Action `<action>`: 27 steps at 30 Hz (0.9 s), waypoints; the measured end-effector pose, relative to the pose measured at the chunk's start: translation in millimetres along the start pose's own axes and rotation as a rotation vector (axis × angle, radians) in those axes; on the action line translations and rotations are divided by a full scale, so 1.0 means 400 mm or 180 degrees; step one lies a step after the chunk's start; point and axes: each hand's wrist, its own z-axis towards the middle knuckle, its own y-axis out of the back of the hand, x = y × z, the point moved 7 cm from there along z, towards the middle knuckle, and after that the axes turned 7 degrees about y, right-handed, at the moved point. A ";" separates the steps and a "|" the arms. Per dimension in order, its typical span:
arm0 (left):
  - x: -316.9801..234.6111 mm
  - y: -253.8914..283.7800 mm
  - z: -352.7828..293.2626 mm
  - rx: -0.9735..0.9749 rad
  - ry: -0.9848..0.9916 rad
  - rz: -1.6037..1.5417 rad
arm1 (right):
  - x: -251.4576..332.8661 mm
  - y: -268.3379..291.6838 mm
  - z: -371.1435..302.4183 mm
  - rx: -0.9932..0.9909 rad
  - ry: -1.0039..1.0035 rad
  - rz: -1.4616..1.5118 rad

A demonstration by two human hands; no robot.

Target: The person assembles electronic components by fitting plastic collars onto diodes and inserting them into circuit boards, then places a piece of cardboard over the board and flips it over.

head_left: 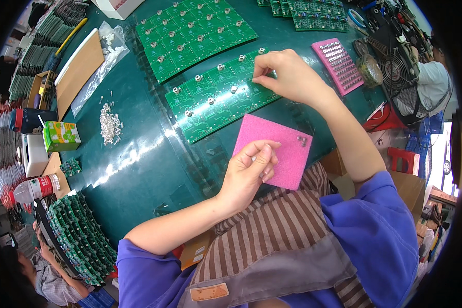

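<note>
My right hand is at the right end of a green circuit board, thumb and forefinger pinched together. Whatever sits between those fingertips is too small or hidden to make out. Several silver round connectors stand upright on this board. Over a pink foam block near my lap, my left hand is closed, its thumb pressed against curled fingers; anything inside is hidden. A small cluster of metal parts rests on the foam's upper right corner.
Behind lies a larger green circuit board panel with connectors. A pink foam tray of metal parts is at right, near a fan. Loose small silver parts, a green carton, a bottle and stacked boards occupy the left.
</note>
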 end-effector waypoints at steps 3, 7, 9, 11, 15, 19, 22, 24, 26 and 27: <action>0.002 0.001 0.002 -0.0074 0.0014 -0.0060 | 0.002 -0.001 -0.020 -0.0171 0.0073 -0.0043; 0.006 0.007 0.003 0.0097 -0.0070 0.0035 | 0.029 0.043 -0.076 -0.0843 0.0272 -0.0222; 0.003 0.010 0.002 0.0141 -0.0104 0.0028 | 0.059 0.059 -0.116 -0.0707 0.0088 -0.0116; 0.003 0.007 0.003 0.0206 -0.0104 -0.0040 | 0.095 0.079 -0.167 -0.0584 -0.0124 -0.0023; 0.004 0.013 0.003 0.0163 -0.0085 -0.0022 | 0.110 0.034 -0.263 0.0168 -0.0536 0.0333; -0.001 0.000 0.000 -0.0011 -0.0029 0.0191 | 0.102 0.028 -0.299 -0.0105 -0.0546 0.0208; 0.002 0.006 0.000 -0.0047 -0.0019 0.0239 | 0.097 0.030 -0.297 -0.0116 -0.0769 0.0365; 0.004 0.009 0.000 0.0010 -0.0030 0.0253 | 0.099 0.034 -0.292 -0.0054 -0.0706 0.0349; 0.005 0.008 0.000 0.0065 -0.0056 0.0227 | 0.101 0.036 -0.289 0.0013 -0.0645 0.0327; 0.006 0.008 0.000 0.0067 -0.0059 0.0229 | 0.097 0.035 -0.290 0.0049 -0.0717 0.0325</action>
